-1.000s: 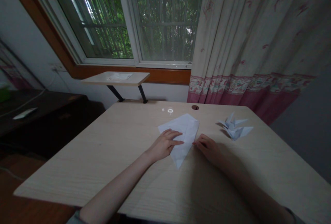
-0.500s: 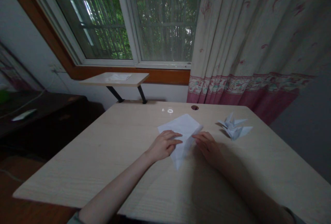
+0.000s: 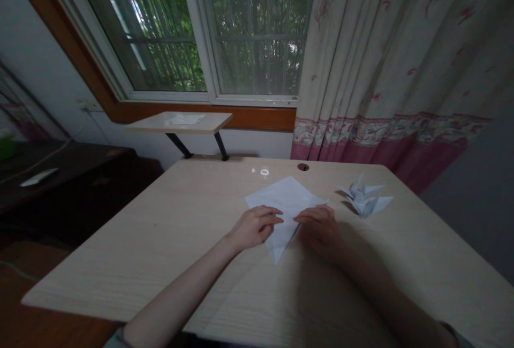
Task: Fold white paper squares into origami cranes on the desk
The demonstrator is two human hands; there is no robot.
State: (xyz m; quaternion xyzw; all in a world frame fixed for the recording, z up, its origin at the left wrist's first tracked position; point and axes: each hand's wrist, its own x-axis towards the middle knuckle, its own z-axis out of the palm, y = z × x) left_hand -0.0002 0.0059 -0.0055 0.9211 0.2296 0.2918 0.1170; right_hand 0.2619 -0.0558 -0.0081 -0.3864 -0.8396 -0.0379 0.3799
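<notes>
A white sheet of folded paper (image 3: 289, 193) lies on the desk in a kite-like shape, its narrow point toward me. My left hand (image 3: 257, 225) rests on its left part, fingers stretched over the paper and thumb a little apart from them. My right hand (image 3: 319, 227) is at its right edge, fingers bent over the paper and partly covering that side. Both sets of fingertips face each other near the middle, with a small gap between. To the right of my right hand sit folded white paper cranes (image 3: 363, 198), close together.
The pale wooden desk (image 3: 160, 251) has a round cable hole (image 3: 303, 167) at its back edge. A raised shelf (image 3: 152, 121) at the back left carries white paper (image 3: 185, 119). Behind are a window and a patterned curtain (image 3: 361, 69). A dark table (image 3: 80, 166) stands at left.
My right hand has shifted slightly left and now lies over the paper's right side. The right flap, raised before, is spread out flatter, its corner pointing right. My left hand stays put.
</notes>
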